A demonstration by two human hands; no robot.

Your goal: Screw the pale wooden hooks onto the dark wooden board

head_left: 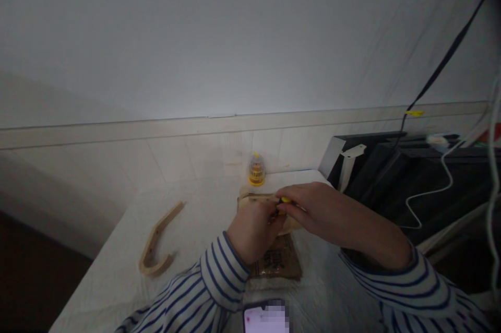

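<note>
Both my hands meet over a flat brown package lying on the white cloth [195,228]. My left hand [256,226] is closed around a pale wooden piece [258,199], mostly hidden by the fingers. Pinched in the fingers of my right hand [309,207] is a small screwdriver with a yellow and black handle [285,200]; its tip is hidden behind the left hand. Below the hands, the brown package [279,265] shows dark printing and a glossy surface. A J-shaped wooden hook [151,244] with holes lies to the left.
A clear dome-shaped case with a yellow base [256,171] stands at the back near the wall. At the front edge lies a phone [264,320] with its screen lit. On the right are dark panels [376,176], a white bracket [348,166] and a white cable [446,176].
</note>
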